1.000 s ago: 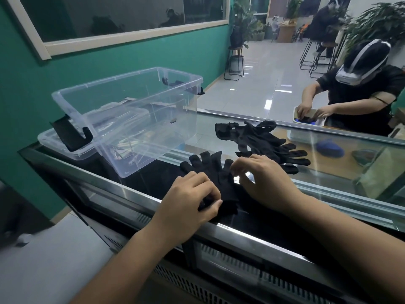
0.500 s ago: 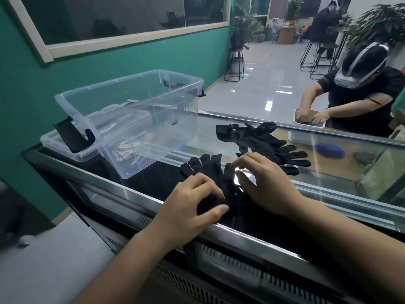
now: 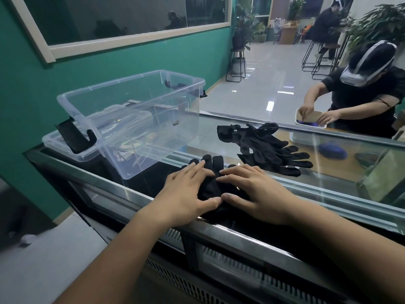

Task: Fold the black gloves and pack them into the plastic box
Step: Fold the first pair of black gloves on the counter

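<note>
A black glove (image 3: pixel 213 172) lies flat on the dark glass counter (image 3: pixel 328 189), its fingers pointing away from me. My left hand (image 3: pixel 186 191) presses on its left side with straight fingers. My right hand (image 3: pixel 254 191) lies flat on its right side, thumb tips nearly meeting over the cuff. A loose pile of more black gloves (image 3: pixel 263 148) sits further back on the right. The clear plastic box (image 3: pixel 135 119) stands open and tilted at the left, with nothing inside that I can see.
The box's lid (image 3: pixel 63 148) with black clips lies under the box at the left. Across the counter at the far right, another person (image 3: pixel 359 99) in a headset handles a small white tray (image 3: pixel 311 121). A green wall runs along the left.
Both hands have uncurled from pinching the glove and now lie flat on it, fingers stretched forward. The glove looks smoothed out.
</note>
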